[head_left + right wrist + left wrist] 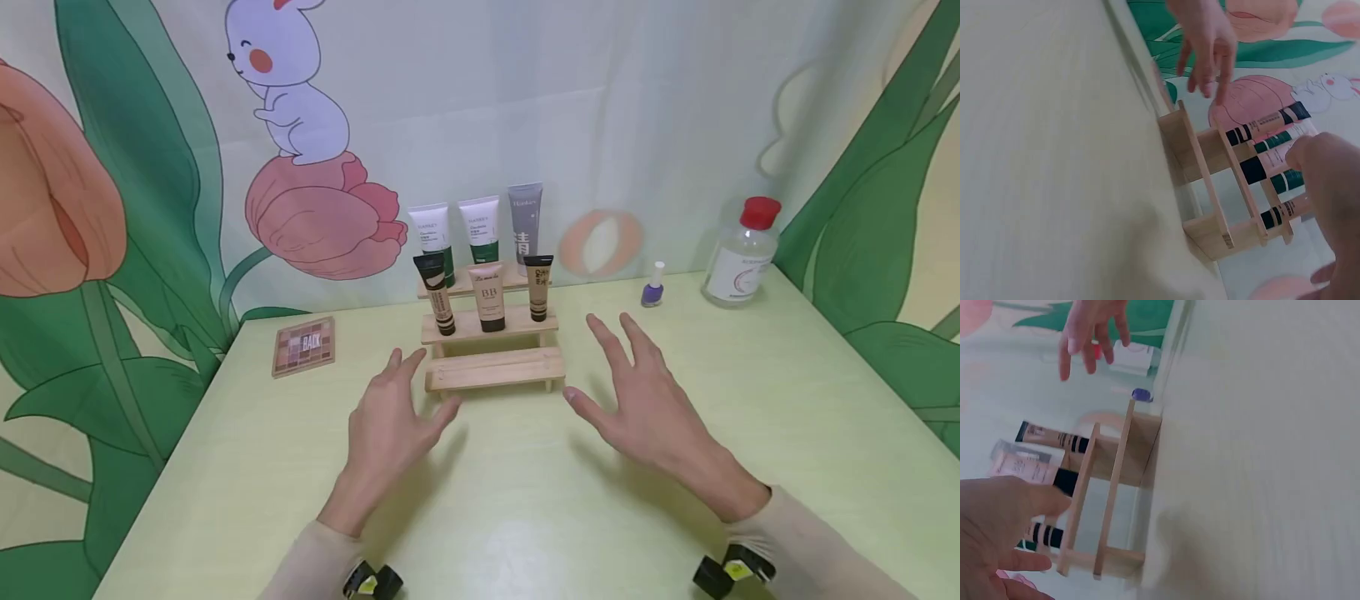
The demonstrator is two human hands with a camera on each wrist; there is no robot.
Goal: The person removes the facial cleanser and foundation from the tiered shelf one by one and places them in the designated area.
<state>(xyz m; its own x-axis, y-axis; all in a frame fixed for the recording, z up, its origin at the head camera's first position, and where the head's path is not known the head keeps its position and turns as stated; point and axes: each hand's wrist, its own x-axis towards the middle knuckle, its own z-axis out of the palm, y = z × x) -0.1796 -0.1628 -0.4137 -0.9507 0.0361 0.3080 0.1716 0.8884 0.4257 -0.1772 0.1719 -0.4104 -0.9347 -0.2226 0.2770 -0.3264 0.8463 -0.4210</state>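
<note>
A wooden tiered stand (495,369) holds several upright tubes, and its lowest step is bare. Two white-and-green tubes (480,223) and a grey tube (525,218) stand on the top step. On the middle step are a pink BB cream tube (489,293) and two black-capped beige tubes (538,287). My left hand (390,425) hovers by the stand's left front, fingers spread, holding nothing. Off the right front, my right hand (652,408) is likewise spread and holds nothing. Both hands also appear near the stand in the wrist views.
An eyeshadow palette (303,347) lies left of the stand. At the back right stand a purple nail polish bottle (653,287) and a clear bottle with a red cap (741,258). Behind the table (517,500) hangs a printed curtain (465,92).
</note>
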